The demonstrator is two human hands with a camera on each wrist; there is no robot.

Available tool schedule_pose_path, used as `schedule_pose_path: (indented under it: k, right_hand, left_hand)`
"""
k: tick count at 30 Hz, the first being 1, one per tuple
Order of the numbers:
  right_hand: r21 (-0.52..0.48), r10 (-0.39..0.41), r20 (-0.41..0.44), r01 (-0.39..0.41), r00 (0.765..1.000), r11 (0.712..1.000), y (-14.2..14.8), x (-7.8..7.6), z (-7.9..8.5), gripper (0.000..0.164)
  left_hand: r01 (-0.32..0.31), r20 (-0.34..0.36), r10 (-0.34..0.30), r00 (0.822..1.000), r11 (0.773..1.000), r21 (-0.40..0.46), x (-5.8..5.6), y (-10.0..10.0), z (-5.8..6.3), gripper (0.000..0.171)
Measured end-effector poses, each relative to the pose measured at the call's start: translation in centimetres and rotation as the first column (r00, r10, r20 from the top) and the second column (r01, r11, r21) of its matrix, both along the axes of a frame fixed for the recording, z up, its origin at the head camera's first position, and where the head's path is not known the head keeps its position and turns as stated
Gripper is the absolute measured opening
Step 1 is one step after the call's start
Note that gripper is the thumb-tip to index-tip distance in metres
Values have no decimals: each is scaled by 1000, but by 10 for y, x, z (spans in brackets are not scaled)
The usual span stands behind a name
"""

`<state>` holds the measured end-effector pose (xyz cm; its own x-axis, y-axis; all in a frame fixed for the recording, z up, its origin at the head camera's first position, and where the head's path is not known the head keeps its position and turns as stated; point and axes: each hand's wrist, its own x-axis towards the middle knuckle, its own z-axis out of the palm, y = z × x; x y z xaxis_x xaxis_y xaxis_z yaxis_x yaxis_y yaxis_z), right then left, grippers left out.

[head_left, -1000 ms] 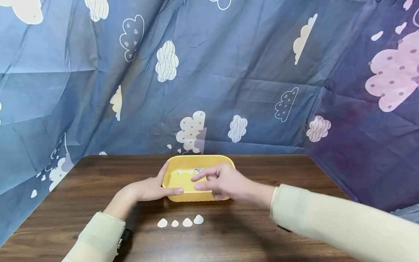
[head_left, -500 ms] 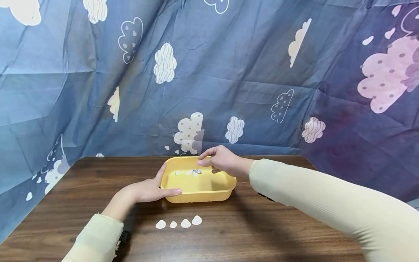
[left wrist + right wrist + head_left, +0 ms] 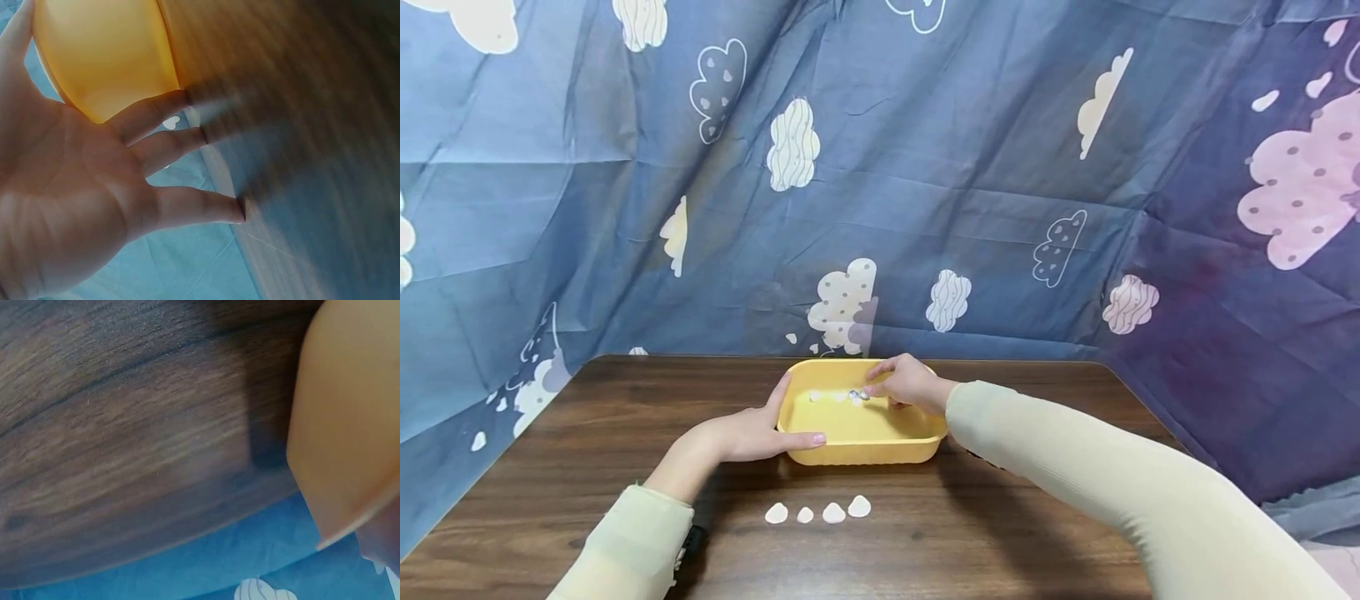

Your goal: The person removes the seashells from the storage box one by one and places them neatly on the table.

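Observation:
A yellow plastic tray (image 3: 865, 454) stands on the wooden table. My left hand (image 3: 752, 433) rests against its left end, thumb along the near wall; the left wrist view shows the other fingers straight and spread, some reaching the table. My right hand (image 3: 913, 385) reaches over the tray's right side. Its thumb and forefinger, slightly apart, are down at small shiny silver pieces (image 3: 854, 395); contact is too small to make out. Left of these, small whitish pieces (image 3: 814, 397) lie on the tray floor. In the right wrist view the tray wall (image 3: 350, 394) hides most of this hand.
Several white, shell-shaped pieces (image 3: 833, 512) lie in a row on the table (image 3: 1000, 533) in front of the tray. Behind the table's far edge hangs a blue cloth (image 3: 880, 208) with printed clouds.
My right hand first drew back and up from the tray's middle, then lowered to the silver pieces. My left hand has kept its place on the tray. The row of white pieces is unchanged.

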<state>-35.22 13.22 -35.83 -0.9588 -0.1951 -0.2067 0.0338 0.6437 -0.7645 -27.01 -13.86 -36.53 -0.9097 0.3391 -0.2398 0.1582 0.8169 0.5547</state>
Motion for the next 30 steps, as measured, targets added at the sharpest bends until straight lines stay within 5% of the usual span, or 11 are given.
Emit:
schedule_pose_path:
  k: [9,30]
  right_hand:
    - [77,18,-56,-13,998,997,-3,-3,-10,28]
    - [101,11,-37,-7,999,995,-6,-16,-22,15]
  left_hand:
    - [10,7,-11,1000,999,42,-3,0,3,137]
    - [-1,24,0,1000,999,37,-3,-2,1,136]
